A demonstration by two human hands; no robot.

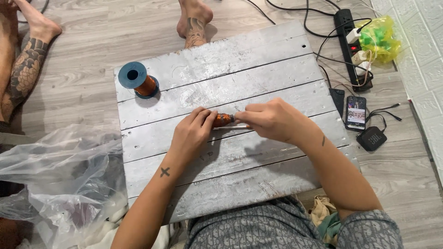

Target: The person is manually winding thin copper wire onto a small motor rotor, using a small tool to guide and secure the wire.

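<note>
My left hand [191, 131] and my right hand [272, 119] meet over the middle of a grey wooden board [258, 78]. Between them lies a small coil of copper-coloured wire [222, 120] on a thin metal rod [230, 127]. The left fingertips pinch the coil's left end. The right fingers close on the rod's right part and hide its end. At the board's far left corner a blue spool of copper wire [137, 80] stands upright, apart from both hands.
A crumpled clear plastic bag [60, 180] lies left of the board. To the right are a phone [356, 112], a small black speaker [371, 138], a power strip [351, 46] with cables and a yellow bag [380, 37]. Another person's tattooed legs [196, 23] rest beyond the board.
</note>
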